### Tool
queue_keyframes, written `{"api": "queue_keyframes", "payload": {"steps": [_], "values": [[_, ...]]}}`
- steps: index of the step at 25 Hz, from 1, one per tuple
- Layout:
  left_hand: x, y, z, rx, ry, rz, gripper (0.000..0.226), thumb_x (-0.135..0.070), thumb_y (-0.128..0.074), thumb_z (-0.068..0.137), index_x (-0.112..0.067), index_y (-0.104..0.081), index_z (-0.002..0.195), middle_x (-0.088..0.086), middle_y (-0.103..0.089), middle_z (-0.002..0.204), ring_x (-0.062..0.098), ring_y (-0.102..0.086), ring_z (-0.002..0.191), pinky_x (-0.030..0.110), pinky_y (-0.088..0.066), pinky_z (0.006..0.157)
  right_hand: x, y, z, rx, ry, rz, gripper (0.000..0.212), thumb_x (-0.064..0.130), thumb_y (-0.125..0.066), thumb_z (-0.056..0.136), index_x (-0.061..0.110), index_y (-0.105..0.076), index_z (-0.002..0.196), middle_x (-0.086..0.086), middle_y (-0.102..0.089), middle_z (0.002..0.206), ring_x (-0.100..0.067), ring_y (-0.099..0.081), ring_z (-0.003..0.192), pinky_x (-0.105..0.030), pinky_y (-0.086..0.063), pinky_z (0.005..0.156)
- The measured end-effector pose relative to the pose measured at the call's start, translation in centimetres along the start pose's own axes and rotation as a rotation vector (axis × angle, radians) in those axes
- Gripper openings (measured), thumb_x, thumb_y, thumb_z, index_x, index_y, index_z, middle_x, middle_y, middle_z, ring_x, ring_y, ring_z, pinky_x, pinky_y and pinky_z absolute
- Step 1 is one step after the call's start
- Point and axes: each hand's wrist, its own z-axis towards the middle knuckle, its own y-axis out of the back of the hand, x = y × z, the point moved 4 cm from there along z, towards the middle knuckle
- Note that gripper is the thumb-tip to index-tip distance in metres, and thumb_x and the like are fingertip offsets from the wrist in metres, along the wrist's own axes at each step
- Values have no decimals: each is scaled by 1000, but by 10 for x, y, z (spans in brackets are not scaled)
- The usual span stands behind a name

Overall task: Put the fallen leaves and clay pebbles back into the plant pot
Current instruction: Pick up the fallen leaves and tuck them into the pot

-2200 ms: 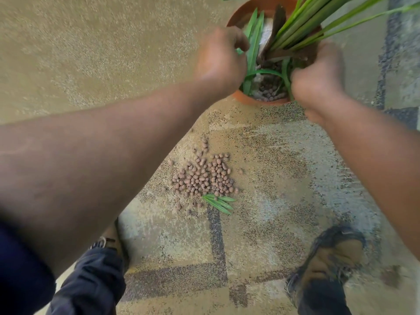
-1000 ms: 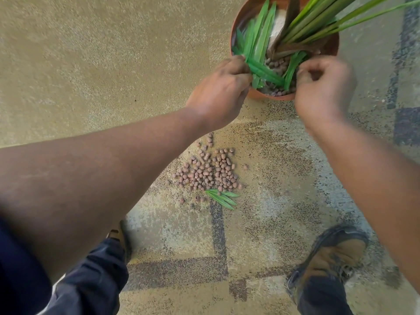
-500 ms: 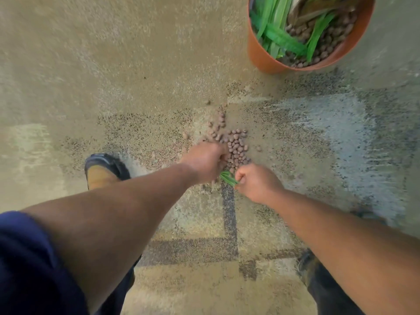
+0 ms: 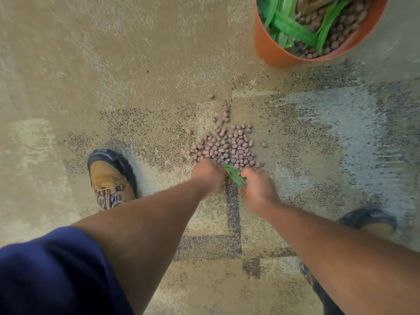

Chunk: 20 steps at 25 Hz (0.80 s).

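A heap of brown clay pebbles (image 4: 227, 145) lies on the patterned carpet. Green fallen leaves (image 4: 234, 175) sit at the heap's near edge, between my two hands. My left hand (image 4: 208, 175) is down on the carpet at the left of the leaves, fingers curled against them. My right hand (image 4: 259, 187) is curled at their right end and touches them. Whether either hand has a firm grip is hidden by the knuckles. The orange plant pot (image 4: 270, 48) stands at the upper right, holding green leaves and pebbles.
My left shoe (image 4: 109, 178), tan and black, stands left of the heap. My right shoe (image 4: 368, 220) shows at the right behind my forearm. The beige and grey carpet (image 4: 113, 64) spreads all around.
Both hands left the pot and came down to the leaves beside the pebble heap. The view has dropped lower, and my left shoe has come into sight.
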Motion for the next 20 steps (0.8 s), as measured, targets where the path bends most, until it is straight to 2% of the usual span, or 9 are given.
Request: {"api": "queue_keyframes", "payload": {"steps": [2,4,7,9,11,13,15,17,20], "values": [[-4,0,3,-41,35,-64,28,-30,-64,100,-5,-68,90,13,-72,88,15,-53,58,12,-39,40,-2,-3,0,7,-22,50,19,1,-62,97,12,-64,112,-7,-66,105,-24,-68,91,-33,-64,77],[-5,0,8,-62,63,-68,28,-30,-65,99,-4,-70,91,12,-75,92,17,-58,62,15,-44,42,-3,-6,1,21,-46,100,20,0,-59,98,15,-67,108,-4,-67,99,-20,-69,85,-29,-64,70],[-7,2,9,-79,86,-36,16,-20,-69,96,-7,-71,88,9,-76,93,15,-65,64,17,-56,49,-5,-4,3,20,-107,251,19,2,-63,97,20,-68,102,-2,-69,100,-15,-69,82,-21,-59,62],[-10,6,4,-104,64,1,8,-14,-70,94,-9,-70,88,7,-74,91,14,-64,63,13,-50,45,-6,-3,4,34,-152,310,15,9,-71,95,19,-65,103,-2,-68,101,-14,-68,82,-16,-52,57],[-15,12,-2,-161,-1,22,9,-7,-70,92,-11,-66,85,4,-70,88,14,-65,70,13,-47,47,-4,-6,3,52,-156,240,24,20,-78,90,17,-59,105,-2,-64,102,-14,-64,77,-17,-49,54],[-17,16,-5,-222,-49,15,15,-3,-67,92,-14,-61,84,2,-65,87,15,-64,74,16,-47,52,-1,-12,3,44,-149,196,40,27,-82,85,18,-53,110,-4,-59,113,-16,-63,82,-21,-55,64],[-18,17,-6,-229,-57,-19,16,-4,-67,94,-16,-62,84,0,-65,89,12,-64,73,14,-46,52,4,-15,2,31,-153,248,47,24,-84,84,20,-51,118,-4,-52,126,-19,-61,95,-23,-55,75],[-16,12,-3,-190,-66,-34,14,-8,-69,95,-19,-66,87,2,-67,94,14,-67,76,16,-49,53,5,-16,3,24,-194,346,45,17,-82,85,19,-53,119,-3,-50,130,-20,-60,102,-24,-54,79],[-14,8,-3,-137,-46,-52,7,-11,-70,95,-16,-70,90,5,-72,95,18,-68,72,12,-44,44,1,-16,4,19,-235,431,35,7,-78,86,20,-55,109,-7,-57,126,-23,-67,99,-31,-63,81]]}}
